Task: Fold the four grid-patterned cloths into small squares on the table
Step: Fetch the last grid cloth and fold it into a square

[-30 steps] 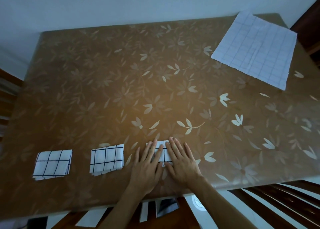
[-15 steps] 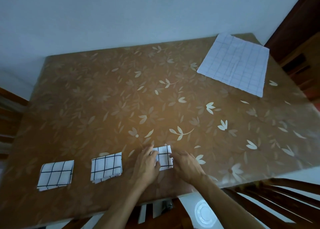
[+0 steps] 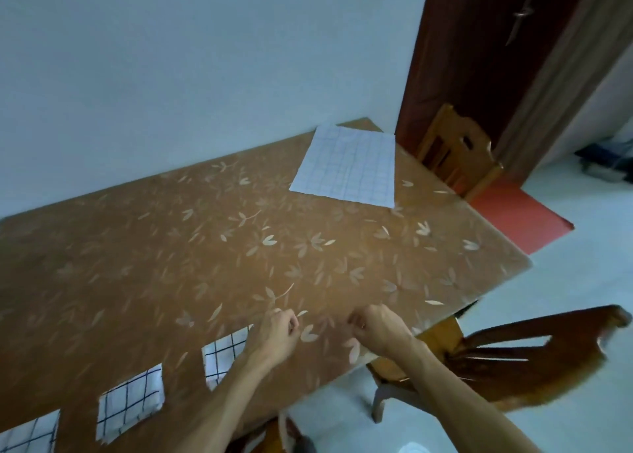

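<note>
Three folded cloths [image 3: 128, 403] in a row along worktop [image 3: 137, 264] near edge, left. Left hand [image 3: 279, 332] loosely curled, empty, beside third square. Right hand [image 3: 380, 329] fisted, empty. Unfolded cloth [image 3: 346, 166] flat, far right corner.

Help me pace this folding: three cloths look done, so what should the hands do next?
Probably reach both hands, left and right, to the unfolded grid cloth at the far right corner and pull it closer. Three folded squares line the near edge; both hands look empty and loosely curled.
</note>
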The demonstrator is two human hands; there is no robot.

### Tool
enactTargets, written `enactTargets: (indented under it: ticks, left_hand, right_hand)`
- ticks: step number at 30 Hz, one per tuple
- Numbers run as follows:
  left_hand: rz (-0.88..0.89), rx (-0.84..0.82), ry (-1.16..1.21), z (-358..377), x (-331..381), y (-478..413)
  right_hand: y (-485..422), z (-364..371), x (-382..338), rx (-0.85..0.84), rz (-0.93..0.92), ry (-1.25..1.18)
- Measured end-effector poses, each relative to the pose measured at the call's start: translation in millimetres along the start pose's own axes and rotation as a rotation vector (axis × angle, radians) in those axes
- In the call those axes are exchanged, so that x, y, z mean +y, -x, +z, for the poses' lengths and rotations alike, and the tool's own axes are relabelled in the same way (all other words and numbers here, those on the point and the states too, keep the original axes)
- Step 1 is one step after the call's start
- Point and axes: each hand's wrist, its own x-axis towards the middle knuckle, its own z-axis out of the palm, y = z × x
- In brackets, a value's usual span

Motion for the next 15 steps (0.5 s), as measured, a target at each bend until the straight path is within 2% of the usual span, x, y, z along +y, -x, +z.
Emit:
enactTargets:
  ticks: [5,12,15]
  left_hand:
    - [0.015,-0.019,0.004,10.5,86.8,-3.0]
    - [0.116,-0.052,0.027,36.1,226.1,2.1]
    - [0.157,-0.080,-0.003,48.9,282.9,7.8]
  right_hand:
    - [48.7,-48.9,71.4,0.082,0.101,-0.040]
    - [121.6,-104.2,162.3,0.231,0.142,-0.127]
    - [150.0,-122.1,196.1,0.244,0.182,-0.154]
